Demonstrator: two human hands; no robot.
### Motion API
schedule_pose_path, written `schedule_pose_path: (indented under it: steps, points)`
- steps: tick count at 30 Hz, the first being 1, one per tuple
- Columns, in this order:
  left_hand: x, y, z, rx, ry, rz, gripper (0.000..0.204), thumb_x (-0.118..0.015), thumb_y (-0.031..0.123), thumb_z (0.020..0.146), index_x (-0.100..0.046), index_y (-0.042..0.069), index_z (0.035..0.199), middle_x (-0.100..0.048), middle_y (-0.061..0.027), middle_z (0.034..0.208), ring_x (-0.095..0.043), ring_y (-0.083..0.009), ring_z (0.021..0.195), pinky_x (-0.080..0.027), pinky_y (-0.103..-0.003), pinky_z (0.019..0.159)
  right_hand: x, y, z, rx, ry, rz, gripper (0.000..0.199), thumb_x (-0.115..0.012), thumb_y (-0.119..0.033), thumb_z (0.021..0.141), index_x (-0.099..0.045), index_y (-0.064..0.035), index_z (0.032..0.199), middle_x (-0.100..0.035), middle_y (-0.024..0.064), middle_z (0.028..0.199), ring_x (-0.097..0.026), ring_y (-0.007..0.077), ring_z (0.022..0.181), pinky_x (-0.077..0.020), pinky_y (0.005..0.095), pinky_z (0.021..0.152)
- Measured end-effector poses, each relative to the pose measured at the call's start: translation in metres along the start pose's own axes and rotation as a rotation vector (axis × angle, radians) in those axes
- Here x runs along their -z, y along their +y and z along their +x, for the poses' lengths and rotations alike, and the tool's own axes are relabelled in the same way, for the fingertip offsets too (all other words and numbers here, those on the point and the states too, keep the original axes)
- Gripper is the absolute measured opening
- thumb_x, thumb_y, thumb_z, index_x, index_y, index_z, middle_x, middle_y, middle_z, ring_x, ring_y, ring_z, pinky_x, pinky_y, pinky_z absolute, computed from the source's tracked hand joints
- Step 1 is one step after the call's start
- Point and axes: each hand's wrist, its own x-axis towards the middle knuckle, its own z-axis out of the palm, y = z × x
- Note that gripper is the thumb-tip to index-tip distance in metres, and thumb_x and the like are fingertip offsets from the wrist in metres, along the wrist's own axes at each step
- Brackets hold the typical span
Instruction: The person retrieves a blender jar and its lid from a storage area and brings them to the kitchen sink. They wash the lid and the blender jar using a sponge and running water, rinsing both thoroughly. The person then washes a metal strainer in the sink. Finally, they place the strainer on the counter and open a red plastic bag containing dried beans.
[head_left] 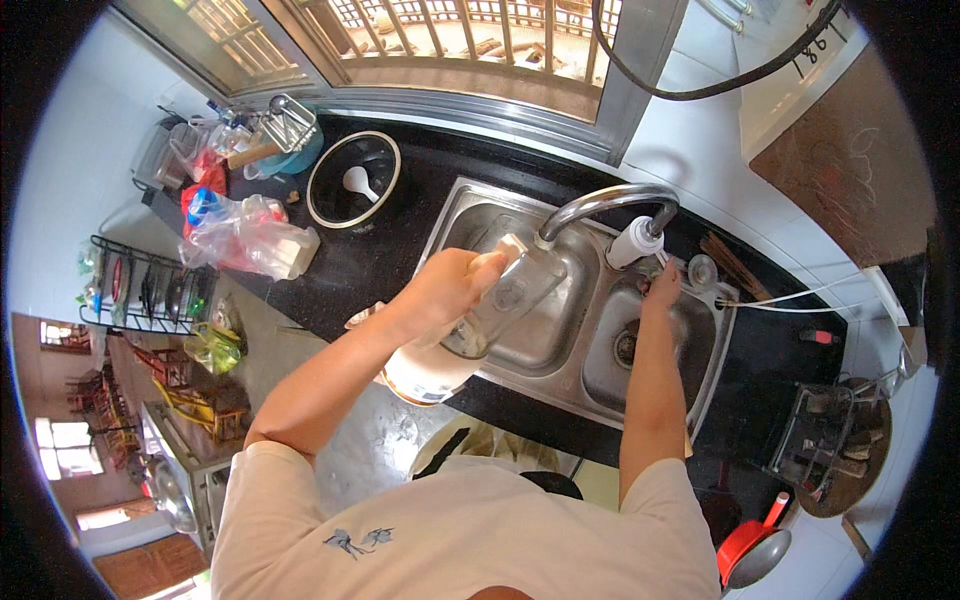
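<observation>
My left hand [445,290] is closed round the pale handle of a clear jug [525,290]. The jug is tilted over the left basin of the steel double sink [580,365], under the mouth of the curved chrome faucet [600,203]. Whether water runs into it, I cannot tell. At the faucet's white base [634,243], my right hand [662,287] has its fingers up against the small lever, above the right basin. They look closed on it. A white rounded vessel [425,372] with an orange-brown edge shows below my left forearm, partly hidden.
Left of the sink, a black pot [330,205] with a cream rim holds a white spoon [360,184]. Plastic bags [250,235] lie on the black counter [400,255]. A wire rack [815,440] and red-handled pan [745,545] are at right. A dark hose [720,92] hangs overhead.
</observation>
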Motion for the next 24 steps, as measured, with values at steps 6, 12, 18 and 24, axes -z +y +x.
schedule_pose_path:
  steps: [6,12,18,24]
  points:
    - [-0.016,-0.010,-0.002,-0.004,0.027,-0.283,0.057,-0.047,0.051,0.095,-0.054,0.002,0.065,-0.045,-0.0006,0.054,-0.043,-0.0102,0.049,-0.037,-0.028,0.047,0.009,0.012,0.010,0.008,-0.013,0.060,0.037,-0.061,-0.035,0.089,-0.058,-0.0039,0.107,-0.054,0.0085,0.072,-0.050,0.0189,0.051,-0.0374,0.0334,0.040]
    - [-0.033,-0.013,0.000,0.080,0.019,-0.576,0.051,-0.047,0.046,0.096,-0.052,0.004,0.068,-0.042,0.0005,0.054,-0.039,-0.0088,0.047,-0.034,-0.026,0.045,0.011,0.025,0.017,-0.180,-0.052,0.030,0.054,-0.062,-0.032,0.090,-0.045,-0.0092,0.136,-0.056,0.0142,0.120,-0.058,0.0298,0.100,-0.0487,0.0424,0.075]
    - [-0.052,-0.033,-0.003,0.159,-0.015,-0.743,0.049,-0.050,0.047,0.095,-0.052,0.004,0.072,-0.042,0.0008,0.055,-0.039,-0.0083,0.046,-0.032,-0.025,0.044,0.016,0.041,0.038,-0.200,-0.117,0.164,0.037,-0.061,-0.032,0.092,-0.054,-0.0100,0.120,-0.053,0.0059,0.074,-0.046,0.0182,0.049,-0.0343,0.0317,0.038]
    - [-0.058,-0.032,-0.002,0.084,0.021,-0.729,0.047,-0.051,0.046,0.095,-0.051,0.005,0.071,-0.041,0.0016,0.056,-0.038,-0.0070,0.048,-0.031,-0.023,0.044,0.019,0.036,0.033,-0.175,-0.146,0.141,0.032,-0.060,-0.032,0.092,-0.053,-0.0130,0.117,-0.054,0.0072,0.077,-0.049,0.0194,0.054,-0.0360,0.0304,0.041]
